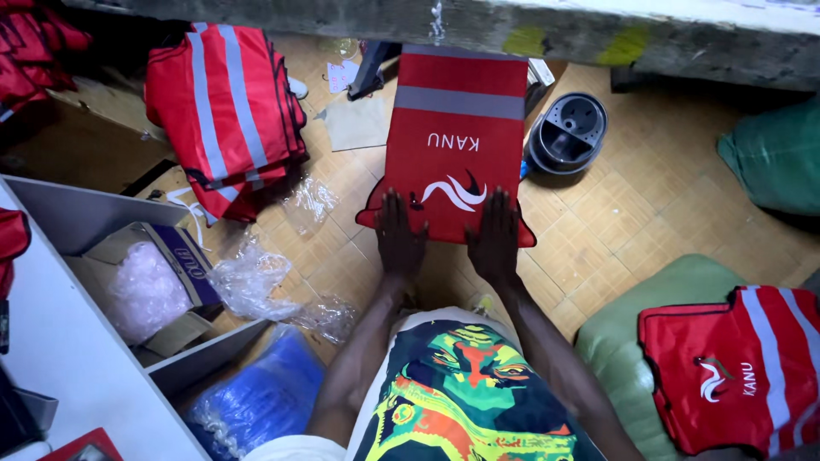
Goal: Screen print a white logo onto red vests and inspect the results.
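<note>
A folded red safety vest [457, 128] with a grey reflective band and a white swirl emblem lies flat on the tiled floor in front of me. My left hand [399, 232] and my right hand [495, 232] rest palm down, side by side, on the vest's near edge, fingers straight and together. Neither hand grips anything.
A stack of red reflective vests [229, 111] lies at the far left. Another folded red vest [735, 376] rests on a green sack [636, 341] at the right. An open cardboard box [158, 277], crumpled clear plastic bags [256, 282] and a dark round container [568, 132] are nearby.
</note>
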